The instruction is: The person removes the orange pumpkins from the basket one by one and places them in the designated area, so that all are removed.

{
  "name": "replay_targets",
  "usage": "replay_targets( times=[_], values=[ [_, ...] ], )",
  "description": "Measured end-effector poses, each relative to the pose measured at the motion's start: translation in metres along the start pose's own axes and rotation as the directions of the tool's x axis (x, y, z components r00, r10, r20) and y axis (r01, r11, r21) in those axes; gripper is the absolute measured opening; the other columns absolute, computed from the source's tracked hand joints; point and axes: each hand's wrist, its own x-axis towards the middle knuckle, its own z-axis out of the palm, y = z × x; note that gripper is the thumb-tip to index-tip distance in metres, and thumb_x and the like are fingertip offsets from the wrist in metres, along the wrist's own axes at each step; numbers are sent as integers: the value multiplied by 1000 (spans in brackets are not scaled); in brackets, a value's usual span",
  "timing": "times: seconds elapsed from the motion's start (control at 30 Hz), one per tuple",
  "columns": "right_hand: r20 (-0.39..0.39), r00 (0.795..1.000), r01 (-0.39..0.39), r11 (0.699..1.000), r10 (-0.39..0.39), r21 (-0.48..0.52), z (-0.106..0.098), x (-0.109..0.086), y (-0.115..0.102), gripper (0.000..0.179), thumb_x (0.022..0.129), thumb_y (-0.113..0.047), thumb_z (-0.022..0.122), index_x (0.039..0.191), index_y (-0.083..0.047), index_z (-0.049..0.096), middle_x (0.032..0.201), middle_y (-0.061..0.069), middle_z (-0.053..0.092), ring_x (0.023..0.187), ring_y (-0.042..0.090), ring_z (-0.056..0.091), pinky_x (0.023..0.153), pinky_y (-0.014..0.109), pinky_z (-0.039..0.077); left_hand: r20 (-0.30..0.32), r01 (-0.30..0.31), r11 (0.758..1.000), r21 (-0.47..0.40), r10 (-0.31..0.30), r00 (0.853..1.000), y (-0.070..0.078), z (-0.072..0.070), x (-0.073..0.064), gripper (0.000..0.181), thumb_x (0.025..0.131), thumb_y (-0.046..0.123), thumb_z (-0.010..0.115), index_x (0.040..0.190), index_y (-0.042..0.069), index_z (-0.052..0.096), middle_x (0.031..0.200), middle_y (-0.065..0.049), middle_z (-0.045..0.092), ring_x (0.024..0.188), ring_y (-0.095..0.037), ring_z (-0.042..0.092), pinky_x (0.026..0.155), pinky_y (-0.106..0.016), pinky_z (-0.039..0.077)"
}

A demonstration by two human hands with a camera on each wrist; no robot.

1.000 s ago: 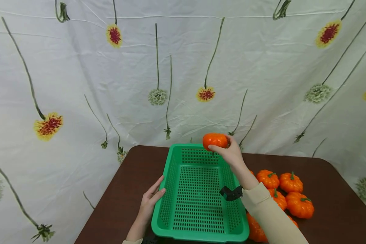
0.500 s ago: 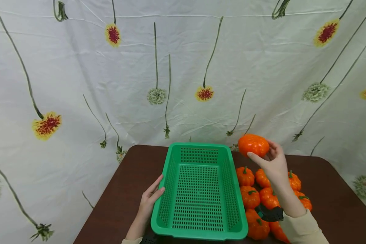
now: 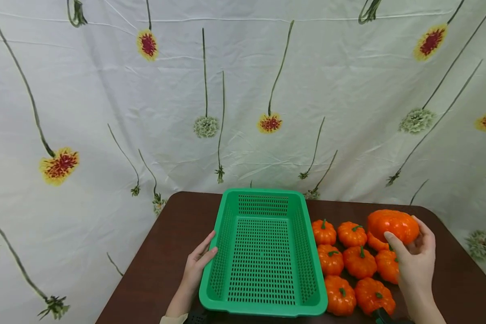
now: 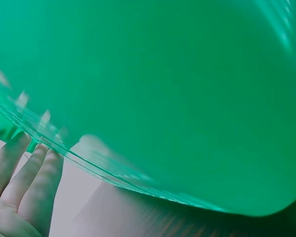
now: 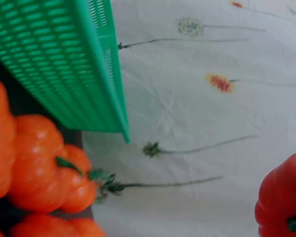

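A green plastic basket [image 3: 263, 309] with a slotted floor sits on the table, nothing inside it. Along its left rim my left hand [image 3: 192, 272] touches with straight fingers; the left wrist view shows those fingers [image 4: 42, 190] against the basket wall [image 4: 177, 108]. Right of the basket, my right hand [image 3: 419, 265] grips an orange toy pumpkin [image 3: 393, 225] between thumb and fingers, above the far right of the other pumpkins. In the right wrist view this held pumpkin [image 5: 283, 197] appears at the lower right edge, its green stem facing the camera; the hand is out of that view.
Several orange pumpkins [image 3: 359, 262] with green stems lie in rows close to the basket's right side. They stand on a dark brown table [image 3: 162, 252]. Behind its far edge hangs a white cloth [image 3: 166, 108] printed with flowers.
My right hand has carried the pumpkin rightward from above the basket's far end, and lower, to above the far right pumpkins. The left hand stays at the basket rim.
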Motion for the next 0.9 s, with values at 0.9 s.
replay_targets(
  times=[0.9],
  values=[
    [-328,943,-164,929,50,-332,-102,-23,63,63,75,-7,78,131,-23,54,100,-21,50,81,-10,47,57,2,38,0,-35,999,-15,35,999,-1,1,-1,49,95,6,53,142,3,40,147,-14,34,126,8,33,93,-14,35]
  ],
)
